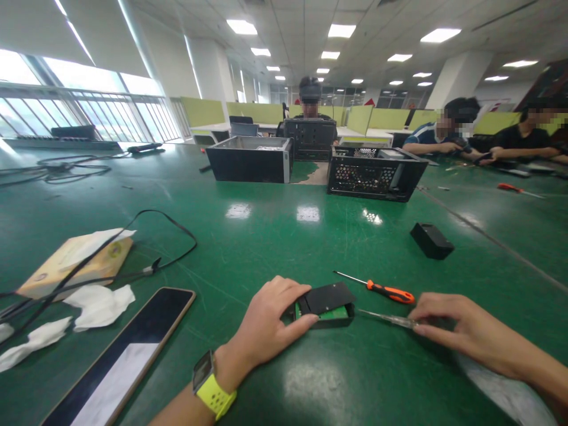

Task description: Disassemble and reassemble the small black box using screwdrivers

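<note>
My left hand (275, 313) grips the left end of a small black box (339, 296), thumb in front and fingers over the top. The box's lid sits askew, and a green circuit board (339, 313) shows along the open front side. Between the thumb and fingers of my right hand (452, 322) is a slim screwdriver (390, 318) with a clear handle. Its tip points left, just short of the box's right end. An orange-and-black screwdriver (390, 292) lies on the green table behind it, close to my right fingertips.
A second black box (432, 241) lies farther back at right. Two computer cases (251, 163) (377, 174) stand ahead. To the left are a phone (128, 355), a tissue pack (80, 260), crumpled tissues (100, 305) and a black cable (177, 260). Several people sit across the table.
</note>
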Action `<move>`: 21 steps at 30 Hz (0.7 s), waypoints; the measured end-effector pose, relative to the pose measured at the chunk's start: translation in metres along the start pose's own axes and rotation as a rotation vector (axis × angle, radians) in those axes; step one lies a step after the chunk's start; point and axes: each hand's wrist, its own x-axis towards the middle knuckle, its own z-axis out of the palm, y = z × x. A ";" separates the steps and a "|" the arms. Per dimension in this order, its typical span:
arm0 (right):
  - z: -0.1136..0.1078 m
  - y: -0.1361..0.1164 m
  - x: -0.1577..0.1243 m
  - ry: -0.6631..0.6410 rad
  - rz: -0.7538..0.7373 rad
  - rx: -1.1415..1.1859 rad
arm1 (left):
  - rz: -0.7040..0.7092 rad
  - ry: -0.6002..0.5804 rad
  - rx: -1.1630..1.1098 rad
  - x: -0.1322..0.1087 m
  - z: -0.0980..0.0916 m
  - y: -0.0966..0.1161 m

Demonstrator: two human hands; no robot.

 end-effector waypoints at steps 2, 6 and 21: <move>-0.001 0.003 0.000 -0.016 0.025 -0.004 | 0.006 0.004 -0.003 0.000 -0.001 0.000; 0.015 -0.006 0.006 0.167 0.002 -0.046 | 0.029 -0.021 -0.030 0.001 -0.003 0.001; 0.071 -0.069 0.057 0.575 -0.222 0.129 | 0.066 -0.073 -0.049 0.001 -0.006 0.000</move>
